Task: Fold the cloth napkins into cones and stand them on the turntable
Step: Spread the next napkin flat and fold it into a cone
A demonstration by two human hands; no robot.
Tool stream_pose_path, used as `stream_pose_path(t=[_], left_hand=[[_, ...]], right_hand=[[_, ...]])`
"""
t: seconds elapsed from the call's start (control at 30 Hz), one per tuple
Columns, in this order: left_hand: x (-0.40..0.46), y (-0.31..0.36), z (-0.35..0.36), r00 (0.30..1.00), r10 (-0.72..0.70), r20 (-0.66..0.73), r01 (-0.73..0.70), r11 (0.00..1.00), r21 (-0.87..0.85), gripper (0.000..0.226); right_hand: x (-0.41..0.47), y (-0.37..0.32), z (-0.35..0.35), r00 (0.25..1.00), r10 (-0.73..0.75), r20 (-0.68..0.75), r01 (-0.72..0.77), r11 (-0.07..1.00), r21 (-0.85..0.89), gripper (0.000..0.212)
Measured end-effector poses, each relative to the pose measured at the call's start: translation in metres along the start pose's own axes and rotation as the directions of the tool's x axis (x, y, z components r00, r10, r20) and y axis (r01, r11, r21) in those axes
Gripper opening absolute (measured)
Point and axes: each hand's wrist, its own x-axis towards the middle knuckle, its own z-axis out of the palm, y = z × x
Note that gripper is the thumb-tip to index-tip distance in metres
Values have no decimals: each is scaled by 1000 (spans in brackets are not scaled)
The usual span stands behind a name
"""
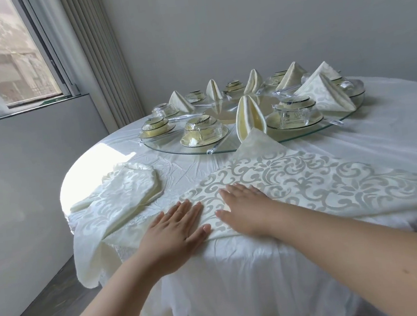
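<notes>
A cream napkin with a grey scroll pattern (307, 181) lies spread flat on the round table in front of me, one corner reaching the turntable. My left hand (176, 233) presses flat on its near left edge, fingers straight. My right hand (243, 205) lies flat on the cloth just to the right, fingers straight too. Beyond, the glass turntable (300, 135) carries several folded napkin cones, the nearest (249, 117) standing upright at its front rim.
A pile of unfolded napkins (126, 189) sits left of my hands, one hanging over the table edge. Wrapped bowl and plate sets (203, 132) ring the turntable. A white tablecloth (240, 270) covers the table. A window (6, 55) and wall lie to the left.
</notes>
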Motion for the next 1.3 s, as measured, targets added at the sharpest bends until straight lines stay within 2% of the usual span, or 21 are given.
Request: stream_pose_path(t=[0.2, 0.43, 0.57, 0.73, 0.83, 0.93, 1.0, 1.2, 1.23, 1.3], left_hand=[[3, -2, 2, 1000, 26, -11, -26, 999, -20, 107], [4, -6, 2, 999, 37, -10, -37, 998, -43, 100], [4, -4, 1, 1000, 29, -5, -29, 999, -41, 102], [1, -3, -2, 1000, 20, 10, -20, 999, -41, 105], [1, -3, -3, 1000, 14, 23, -13, 999, -45, 105], [2, -4, -3, 1000, 8, 21, -7, 999, -34, 109], [2, -3, -2, 1000, 6, 17, -5, 1000, -29, 111], [0, -2, -1, 1000, 8, 0, -8, 1000, -26, 108], [1, -2, -1, 1000, 5, 5, -5, 1000, -24, 101], [1, 0, -2, 999, -7, 35, 7, 1000, -18, 81]], right_hand=[[-50, 63, 0, 979, 206, -8, -206, 977, -53, 65], [-103, 151, -8, 876, 477, -65, -480, 876, -40, 63], [-119, 177, -10, 834, 546, -77, -549, 835, -22, 63], [-109, 170, -21, 809, 584, -64, -587, 809, -38, 69], [-92, 136, -28, 874, 465, -140, -475, 879, -47, 78], [-74, 92, -16, 969, 237, -64, -238, 971, -2, 78], [-66, 82, -4, 980, 199, -12, -200, 979, -28, 79], [-62, 74, -8, 966, 257, 3, -256, 962, -90, 86], [-60, 63, -10, 974, 227, -23, -228, 969, -91, 92], [-56, 34, -13, 995, 55, -88, -62, 996, -69, 99]])
